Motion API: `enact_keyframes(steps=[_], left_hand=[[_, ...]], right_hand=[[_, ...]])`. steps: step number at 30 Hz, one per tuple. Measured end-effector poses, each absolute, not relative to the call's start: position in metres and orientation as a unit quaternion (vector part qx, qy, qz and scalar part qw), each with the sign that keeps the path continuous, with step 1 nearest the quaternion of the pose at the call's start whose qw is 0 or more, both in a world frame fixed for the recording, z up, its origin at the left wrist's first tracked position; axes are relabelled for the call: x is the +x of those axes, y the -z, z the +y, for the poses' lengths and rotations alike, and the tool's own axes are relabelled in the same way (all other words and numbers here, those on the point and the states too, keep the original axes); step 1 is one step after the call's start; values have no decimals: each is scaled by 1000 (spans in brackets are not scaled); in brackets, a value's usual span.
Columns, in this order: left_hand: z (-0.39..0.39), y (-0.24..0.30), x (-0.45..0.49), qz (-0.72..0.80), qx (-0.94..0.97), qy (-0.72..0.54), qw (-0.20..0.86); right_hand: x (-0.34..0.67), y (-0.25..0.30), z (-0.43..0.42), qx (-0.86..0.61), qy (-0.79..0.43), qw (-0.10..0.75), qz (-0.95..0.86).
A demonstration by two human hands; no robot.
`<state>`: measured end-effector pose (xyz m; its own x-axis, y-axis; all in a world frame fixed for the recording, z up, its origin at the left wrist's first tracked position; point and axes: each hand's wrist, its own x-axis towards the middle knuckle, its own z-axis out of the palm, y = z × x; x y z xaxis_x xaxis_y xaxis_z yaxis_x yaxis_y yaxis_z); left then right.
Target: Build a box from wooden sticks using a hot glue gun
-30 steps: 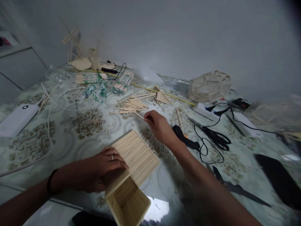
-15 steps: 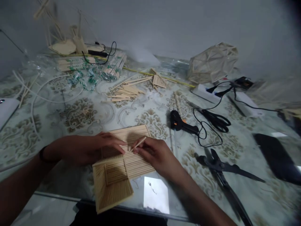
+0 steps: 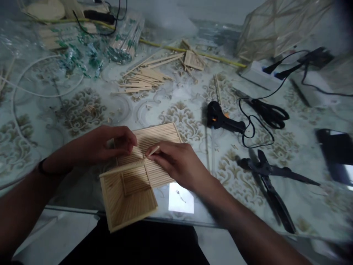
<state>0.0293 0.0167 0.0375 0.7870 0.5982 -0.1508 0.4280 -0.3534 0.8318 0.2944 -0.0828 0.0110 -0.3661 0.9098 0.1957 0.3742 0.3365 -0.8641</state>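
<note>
My right hand (image 3: 176, 160) pinches a short thin wooden stick (image 3: 154, 150) between thumb and fingers. Its tip is low over a flat panel of wooden sticks laid side by side (image 3: 160, 134). At the panel's near left stands an open box-like part built of the same sticks (image 3: 132, 206), its near end reaching past the table edge. My left hand (image 3: 114, 143) hovers at the panel's left side, fingers loosely curled and thumb apart, with nothing visible in it. The right fingers hide where the stick meets the panel.
Right of the panel lie a black glue gun (image 3: 224, 119), scissors (image 3: 268, 112), a black cutter tool (image 3: 264, 173) and a phone (image 3: 336, 154). Loose sticks (image 3: 146, 77) are piled behind. A white power strip (image 3: 260, 75) and a stick-built frame (image 3: 275, 29) stand at the back right.
My left fingers have lifted from the panel and curled in. My right hand still pinches the stick near the same spot. The view has tilted down and come closer.
</note>
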Motion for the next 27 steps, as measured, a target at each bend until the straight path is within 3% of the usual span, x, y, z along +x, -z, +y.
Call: enact_keyframes(steps=[13,27], left_hand=[[16,-29,34,327,831,-154,423],[12,-27,39,347,840,-180,377]], right_hand=[[297,-18,-84,-393,-285,320,-814],[291,-9,-86,-379,-256,352,-817]])
